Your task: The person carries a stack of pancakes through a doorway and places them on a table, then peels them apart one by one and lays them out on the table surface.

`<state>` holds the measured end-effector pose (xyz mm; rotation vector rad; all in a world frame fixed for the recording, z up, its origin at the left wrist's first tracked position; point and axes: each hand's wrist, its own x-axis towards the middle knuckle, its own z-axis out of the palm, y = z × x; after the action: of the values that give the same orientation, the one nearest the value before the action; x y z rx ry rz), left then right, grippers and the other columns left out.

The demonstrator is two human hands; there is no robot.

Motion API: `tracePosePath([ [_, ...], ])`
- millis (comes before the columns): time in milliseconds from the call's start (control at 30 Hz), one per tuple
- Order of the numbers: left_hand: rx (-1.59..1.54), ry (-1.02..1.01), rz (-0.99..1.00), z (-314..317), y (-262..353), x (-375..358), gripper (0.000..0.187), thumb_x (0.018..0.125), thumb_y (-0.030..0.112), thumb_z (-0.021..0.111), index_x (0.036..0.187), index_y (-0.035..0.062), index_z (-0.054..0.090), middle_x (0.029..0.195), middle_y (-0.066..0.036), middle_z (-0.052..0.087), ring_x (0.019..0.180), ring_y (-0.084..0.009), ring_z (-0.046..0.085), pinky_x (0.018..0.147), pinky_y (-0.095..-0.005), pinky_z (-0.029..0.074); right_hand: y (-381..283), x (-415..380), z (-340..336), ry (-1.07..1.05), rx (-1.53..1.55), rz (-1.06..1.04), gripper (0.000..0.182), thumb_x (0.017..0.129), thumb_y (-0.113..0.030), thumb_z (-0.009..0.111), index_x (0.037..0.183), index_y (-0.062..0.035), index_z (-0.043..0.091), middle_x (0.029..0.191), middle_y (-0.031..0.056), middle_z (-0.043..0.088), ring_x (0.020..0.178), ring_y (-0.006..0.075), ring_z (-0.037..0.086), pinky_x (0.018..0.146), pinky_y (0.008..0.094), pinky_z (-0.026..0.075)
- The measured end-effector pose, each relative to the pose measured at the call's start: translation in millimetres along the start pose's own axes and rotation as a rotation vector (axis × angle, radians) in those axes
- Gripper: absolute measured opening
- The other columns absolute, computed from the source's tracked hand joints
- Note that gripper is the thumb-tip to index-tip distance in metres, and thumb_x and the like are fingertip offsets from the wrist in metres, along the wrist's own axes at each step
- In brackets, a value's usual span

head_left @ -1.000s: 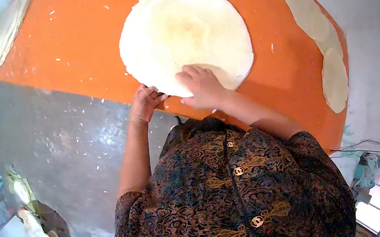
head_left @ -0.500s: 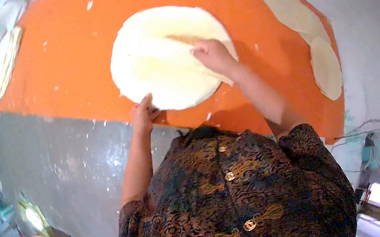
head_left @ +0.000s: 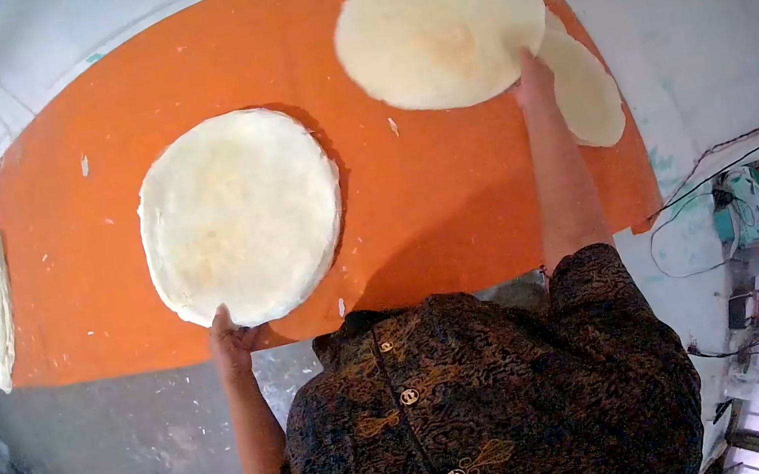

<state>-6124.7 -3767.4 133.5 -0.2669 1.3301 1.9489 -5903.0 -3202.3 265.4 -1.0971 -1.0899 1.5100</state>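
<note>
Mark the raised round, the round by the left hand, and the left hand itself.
Raised round (head_left: 438, 21): head view, middle of its face.
Round by the left hand (head_left: 242, 216): head view, middle of its top.
Left hand (head_left: 233, 342): head view, mid-hand.

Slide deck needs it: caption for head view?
Right hand lifting thin round cream flatbread above orange table.

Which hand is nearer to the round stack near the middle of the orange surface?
Left. The left hand is at the near edge of the round stack, thumb over it. The right hand is off to the right, holding up a round sheet.
</note>
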Motion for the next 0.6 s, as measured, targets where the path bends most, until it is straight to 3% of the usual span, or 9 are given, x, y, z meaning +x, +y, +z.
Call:
tracePosePath([
  [67, -0.013, 0.012, -0.027, -9, -5, 7, 0.046, 0.078, 0.037, 0.057, 0.113, 0.0072, 0.047, 0.106, -0.007, 0.056, 0.094, -0.0204, 0.056, 0.069, -0.0307, 0.05, 38, -3, -23, 0.162, -0.134, 0.067, 0.048, 0.083, -0.029, 0.053, 0.12, -0.0003, 0.04, 0.113, 0.0115, 0.049, 0.096, 0.0229, 0.052, 0.071, 0.0464, 0.045],
  [167, -0.015, 0.013, -0.045, -16, -7, 10, 0.047, 0.079, 0.037, 0.056, 0.113, 0.0065, 0.047, 0.106, -0.007, 0.056, 0.095, -0.0203, 0.056, 0.072, -0.0325, 0.05, 151, 2, -47, -0.113, -0.473, -0.41, 0.043, 0.083, -0.025, 0.056, 0.113, 0.0033, 0.046, 0.111, 0.0133, 0.049, 0.103, 0.022, 0.045, 0.09, 0.034, 0.036],
  [200, -0.006, 0.008, -0.032, -12, -4, 5, 0.046, 0.079, 0.037, 0.056, 0.113, 0.0064, 0.047, 0.107, -0.008, 0.056, 0.095, -0.0206, 0.055, 0.073, -0.0331, 0.05, 97, -59, 5, -0.172, -0.73, -0.235, 0.028, 0.081, -0.026, 0.054, 0.099, -0.0047, 0.056, 0.096, 0.0054, 0.055, 0.085, 0.0182, 0.051, 0.075, 0.0337, 0.042],
  [267, -0.014, -0.01, -0.003, -3, 0, -1, 0.045, 0.08, 0.036, 0.055, 0.113, 0.0058, 0.047, 0.109, -0.008, 0.055, 0.097, -0.0215, 0.055, 0.076, -0.0345, 0.049, 130, -100, 52, -0.469, -0.852, -0.344, 0.02, 0.079, -0.021, 0.058, 0.088, -0.0028, 0.056, 0.087, 0.0059, 0.055, 0.085, 0.0163, 0.052, 0.074, 0.0332, 0.043],
  [333, -0.053, -0.027, 0.028, 5, 1, -4, 0.043, 0.081, 0.035, 0.053, 0.112, 0.0052, 0.047, 0.11, -0.009, 0.054, 0.098, -0.0227, 0.054, 0.079, -0.0359, 0.047, 90, -200, 120, -0.848, -0.778, -0.249, 0.028, 0.075, -0.02, 0.063, 0.097, -0.0036, 0.055, 0.093, 0.01, 0.057, 0.089, 0.0199, 0.055, 0.077, 0.034, 0.044],
  [367, -0.084, -0.053, 0.017, 6, 1, -6, 0.042, 0.082, 0.034, 0.052, 0.112, 0.0047, 0.047, 0.11, -0.01, 0.054, 0.098, -0.0235, 0.054, 0.08, -0.0366, 0.047, 127, -225, 133, -0.911, -0.829, -0.546, 0.037, 0.073, -0.022, 0.065, 0.103, -0.0034, 0.054, 0.094, 0.0132, 0.058, 0.091, 0.0241, 0.056, 0.079, 0.0366, 0.044],
  [433, -0.154, -0.088, 0.006, 0, 3, -9, 0.04, 0.083, 0.031, 0.05, 0.112, 0.0037, 0.047, 0.11, -0.011, 0.053, 0.099, -0.025, 0.053, 0.082, -0.0379, 0.046, 118, -290, 165, -1.281, -0.976, -0.781, 0.049, 0.068, -0.025, 0.067, 0.109, -0.0044, 0.051, 0.103, 0.0148, 0.054, 0.099, 0.0276, 0.051, 0.083, 0.0403, 0.041],
  [533, -0.183, -0.077, 0.012, -25, -11, 2, 0.036, 0.082, 0.027, 0.049, 0.108, 0.0036, 0.048, 0.104, -0.01, 0.055, 0.094, -0.025, 0.054, 0.082, -0.0391, 0.045, 149, -351, 185, -1.364, -1.085, -1.009, 0.06, 0.064, -0.028, 0.069, 0.115, -0.0058, 0.045, 0.114, 0.0155, 0.046, 0.109, 0.0302, 0.043, 0.086, 0.0441, 0.037],
  [600, -0.187, -0.054, 0.032, -24, -10, -6, 0.033, 0.079, 0.023, 0.049, 0.106, 0.0041, 0.048, 0.1, -0.009, 0.055, 0.091, -0.0235, 0.055, 0.08, -0.0389, 0.046, 152, -361, 193, -1.473, -1.196, -0.864, 0.062, 0.063, -0.029, 0.069, 0.114, -0.0061, 0.043, 0.117, 0.0166, 0.041, 0.111, 0.0325, 0.039, 0.087, 0.0473, 0.034],
])
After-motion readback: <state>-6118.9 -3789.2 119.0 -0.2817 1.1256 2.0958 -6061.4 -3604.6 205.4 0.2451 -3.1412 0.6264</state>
